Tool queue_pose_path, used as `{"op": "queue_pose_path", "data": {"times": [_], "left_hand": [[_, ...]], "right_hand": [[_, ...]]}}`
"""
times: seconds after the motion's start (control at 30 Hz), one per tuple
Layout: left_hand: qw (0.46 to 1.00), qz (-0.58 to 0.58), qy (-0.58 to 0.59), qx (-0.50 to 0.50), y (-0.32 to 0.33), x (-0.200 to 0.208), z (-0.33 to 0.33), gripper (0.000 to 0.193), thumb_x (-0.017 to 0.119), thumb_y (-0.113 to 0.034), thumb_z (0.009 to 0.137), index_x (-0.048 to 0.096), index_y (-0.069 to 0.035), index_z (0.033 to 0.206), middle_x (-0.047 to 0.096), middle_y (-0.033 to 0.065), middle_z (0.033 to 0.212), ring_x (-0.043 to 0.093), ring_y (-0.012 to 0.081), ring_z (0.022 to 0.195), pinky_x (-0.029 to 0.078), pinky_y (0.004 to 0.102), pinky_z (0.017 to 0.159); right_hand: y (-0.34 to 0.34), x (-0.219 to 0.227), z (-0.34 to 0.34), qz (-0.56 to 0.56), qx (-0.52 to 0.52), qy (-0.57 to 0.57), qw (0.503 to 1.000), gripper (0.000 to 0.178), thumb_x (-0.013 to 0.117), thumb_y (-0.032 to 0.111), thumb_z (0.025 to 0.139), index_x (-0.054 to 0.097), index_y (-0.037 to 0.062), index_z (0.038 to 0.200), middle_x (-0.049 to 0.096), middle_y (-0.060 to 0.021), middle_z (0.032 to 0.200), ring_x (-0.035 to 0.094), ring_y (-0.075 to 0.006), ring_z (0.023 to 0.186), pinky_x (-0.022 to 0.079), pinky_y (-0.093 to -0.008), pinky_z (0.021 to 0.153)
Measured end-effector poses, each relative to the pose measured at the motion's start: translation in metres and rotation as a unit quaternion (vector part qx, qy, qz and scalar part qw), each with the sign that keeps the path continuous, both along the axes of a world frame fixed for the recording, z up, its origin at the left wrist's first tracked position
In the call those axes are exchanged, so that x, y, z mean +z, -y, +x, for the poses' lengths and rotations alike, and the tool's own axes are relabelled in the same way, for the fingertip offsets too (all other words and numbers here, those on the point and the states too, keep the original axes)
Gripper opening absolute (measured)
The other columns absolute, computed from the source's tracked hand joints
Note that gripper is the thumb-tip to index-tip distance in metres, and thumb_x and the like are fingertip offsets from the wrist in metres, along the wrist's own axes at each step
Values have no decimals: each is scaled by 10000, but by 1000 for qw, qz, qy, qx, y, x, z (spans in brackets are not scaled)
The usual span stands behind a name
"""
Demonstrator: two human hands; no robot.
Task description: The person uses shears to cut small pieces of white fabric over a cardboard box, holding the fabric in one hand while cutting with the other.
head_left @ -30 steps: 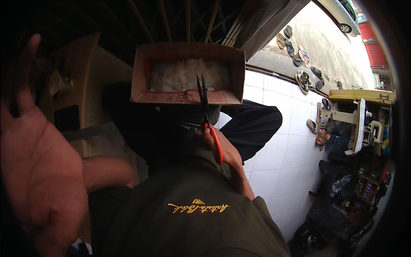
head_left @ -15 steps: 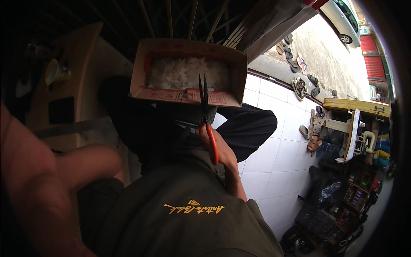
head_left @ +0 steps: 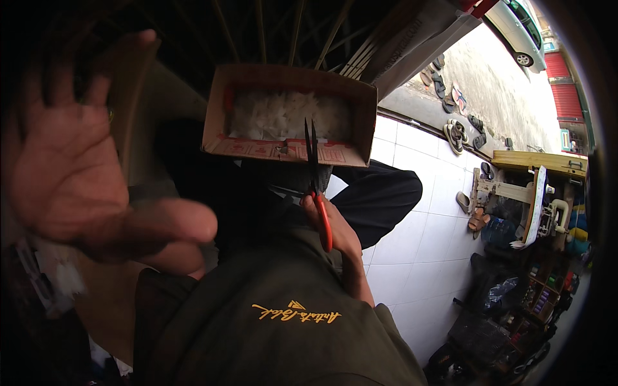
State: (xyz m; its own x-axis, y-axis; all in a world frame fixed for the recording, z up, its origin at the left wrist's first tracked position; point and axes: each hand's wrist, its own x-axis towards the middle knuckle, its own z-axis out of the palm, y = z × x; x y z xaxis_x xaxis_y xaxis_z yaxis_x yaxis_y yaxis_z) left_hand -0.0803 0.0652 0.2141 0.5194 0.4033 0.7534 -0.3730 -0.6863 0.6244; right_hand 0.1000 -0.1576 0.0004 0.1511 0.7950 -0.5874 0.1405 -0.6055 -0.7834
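Two hands in view. Right hand point(head_left: 335, 235) is low at centre, fingers clamped round the red plastic handle of a pair of scissors w/ dark metal blades point(head_left: 313, 177). Blades point up, tips slightly apart, lying over the front wall of an open brown cardboard box point(head_left: 364, 122). Box sits on the person's lap, above the dark trousers point(head_left: 380, 199), and holds a heap of small white translucent bits point(head_left: 283, 116); can't tell what they are.

Left hand point(head_left: 71, 167) is raised close to the camera at the left edge, palm facing the lens, fingers spread apart, thumb sticking out to the right. It holds nothing and is blurred, well apart from box and scissors.

Olive-green shirt w/ yellow embroidered script point(head_left: 283, 321) fills the lower middle.

Right side: white tiled floor point(head_left: 418, 257); beyond its edge, several pairs of sandals point(head_left: 460, 128) on the concrete. Pale wooden bench-like frame point(head_left: 528, 186) stands near the right rim, w/ dark clutter below it. Light-coloured car point(head_left: 518, 32) is parked top right.
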Motion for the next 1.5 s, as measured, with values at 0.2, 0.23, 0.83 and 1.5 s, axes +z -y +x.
{"op": "queue_pose_path", "data": {"times": [0.2,0.23,0.83,1.5], "left_hand": [[890,-106,-435,82,-68,-191,64,253,711,-159,856,630,-34,1061,650,83,1090,643,183,990,487,327,913],[879,-38,-463,106,-73,-223,66,245,697,-151,861,634,-21,1059,654,94,1067,654,201,956,498,335,900],[677,-6,-731,-78,-82,-302,92,348,579,-8,859,628,-13,1203,627,169,1246,609,261,1151,491,361,964],[631,143,-745,163,-102,-323,107,492,624,-81,823,573,-25,1309,583,166,1338,531,281,1279,424,368,1082]], "right_hand": [[-3,2,-2,12,-3,-19,1000,660,426,616,983,480,-37,1065,549,-213,847,536,-311,792,438,-398,777],[-1,-1,-1,18,-4,-14,1000,660,426,614,984,479,-38,1075,546,-210,846,530,-304,791,437,-395,778],[7,-17,-1,33,-46,-60,997,431,448,482,1032,535,60,1032,461,44,814,419,-49,717,372,-217,664],[8,-9,8,55,-23,-54,997,594,478,572,984,482,-18,1055,519,-145,829,466,-210,787,431,-352,759]]}}
